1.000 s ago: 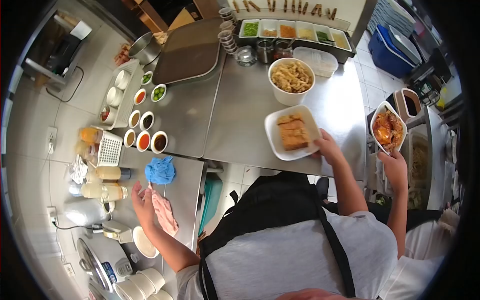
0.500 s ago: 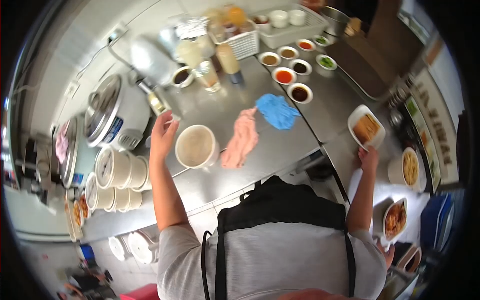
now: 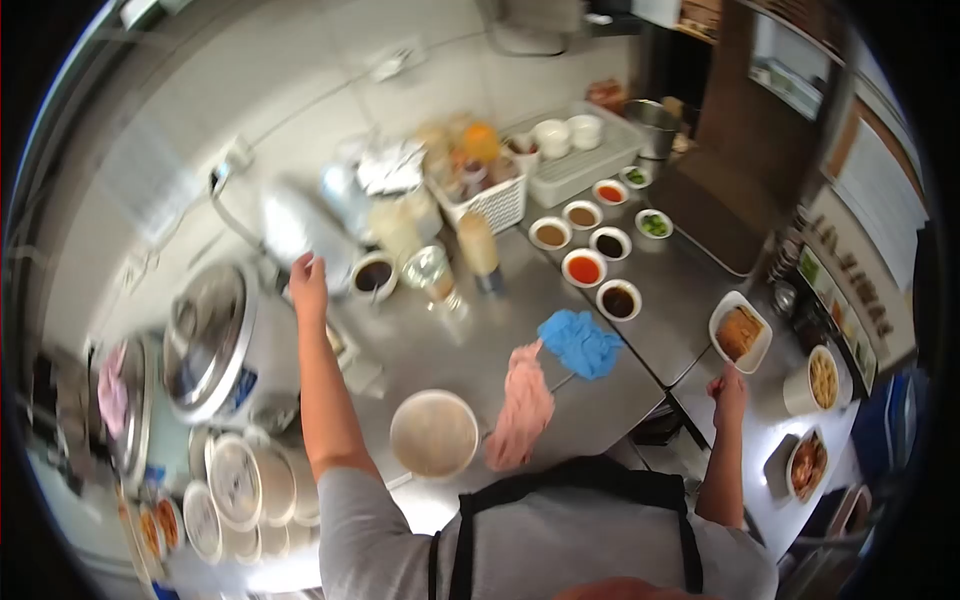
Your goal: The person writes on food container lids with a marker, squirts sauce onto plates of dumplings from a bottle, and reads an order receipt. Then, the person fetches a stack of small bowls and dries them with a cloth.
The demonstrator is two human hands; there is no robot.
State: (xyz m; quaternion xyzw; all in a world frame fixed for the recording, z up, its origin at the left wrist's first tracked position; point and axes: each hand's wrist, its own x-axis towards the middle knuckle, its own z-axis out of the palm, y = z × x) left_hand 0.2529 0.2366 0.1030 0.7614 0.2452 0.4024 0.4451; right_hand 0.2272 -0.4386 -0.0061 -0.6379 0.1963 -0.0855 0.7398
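Note:
My left hand point(image 3: 308, 284) reaches toward the back left, in front of a shiny silver object point(image 3: 298, 225) by the wall. Its blurred fingers are slightly curled and a little apart, with nothing visible in them. On the right, my right hand point(image 3: 728, 392) grips the near rim of a white oval dish point(image 3: 761, 345) holding a brown, slab-like piece of food point(image 3: 738, 332). A round tub point(image 3: 434, 433) with pale contents stands on the steel counter before me. Beside it lie a crumpled pink cloth point(image 3: 522, 405) and a blue cloth point(image 3: 580, 343).
Several small sauce bowls point(image 3: 584, 268) stand behind the cloths. Bottles point(image 3: 480, 255) and a white basket point(image 3: 495, 205) line the back. Left are a large cooker point(image 3: 205, 345) and stacked lidded tubs point(image 3: 240, 485). Right are a noodle bowl point(image 3: 822, 382) and a dish of reddish food point(image 3: 806, 468).
My left hand has moved up and away, from beside the round tub toward the back wall. My right hand has carried the oval dish slightly farther back. The view has tilted upward.

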